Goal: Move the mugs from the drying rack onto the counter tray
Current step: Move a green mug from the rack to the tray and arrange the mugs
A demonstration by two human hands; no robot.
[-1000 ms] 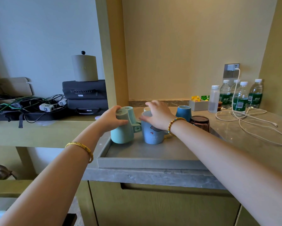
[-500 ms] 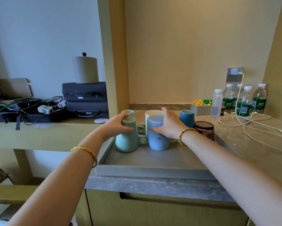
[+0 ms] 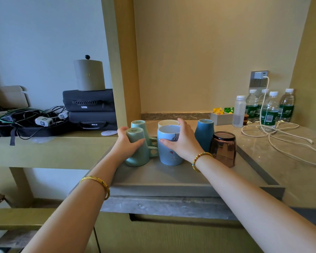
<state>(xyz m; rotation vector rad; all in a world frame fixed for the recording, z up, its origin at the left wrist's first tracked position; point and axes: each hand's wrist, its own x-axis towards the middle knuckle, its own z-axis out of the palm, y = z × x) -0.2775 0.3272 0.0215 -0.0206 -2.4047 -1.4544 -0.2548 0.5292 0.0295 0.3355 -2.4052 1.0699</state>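
- A second ago the green mug (image 3: 138,151) in the left hand (image 3: 127,146) was tipped over at an angle; now it stands base-up and level on the tray (image 3: 171,179), the hand wrapped round its side with the fingers curled on the far face.
- The right hand (image 3: 181,143) has slid down from the rim of the pale blue mug (image 3: 169,148) to grasp its body; that mug sits mouth-up on the tray, just beside the green one, handle of the green one nearly touching it.
- Both mugs look settled, so I'd judge this pair is placed and all that remains is letting go.
- Behind the left hand stands a second green mug (image 3: 139,124); behind the right fingers, a cream mug (image 3: 167,123).
- Just right of the right wrist are a dark blue mug (image 3: 204,134) and a brown tumbler (image 3: 224,148), both inverted and crowding the arm, so pulling back could knock them.
- No drying rack shows, so I can't tell if more mugs wait.
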